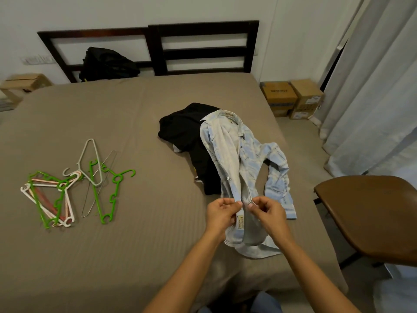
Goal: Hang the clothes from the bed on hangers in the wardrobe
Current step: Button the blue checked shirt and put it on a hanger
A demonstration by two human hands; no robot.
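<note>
A light blue checked shirt [250, 159] lies lengthwise on the brown bed [112, 245], its collar at the far end. My left hand [222, 212] and my right hand [267, 213] each pinch one front edge of the shirt near its hem, close together. A black garment [187, 129] lies partly under the shirt on its left. A heap of hangers [67, 190], green, white, pink and wire, rests on the bed's left side. The wardrobe is not in view.
A black bag [106, 64] leans on the dark headboard [203, 46]. A brown chair seat [372, 215] stands close at the right. Cardboard boxes [291, 98] and grey curtains [372, 86] are beyond the bed on the right. A wooden stool [22, 84] stands at the far left.
</note>
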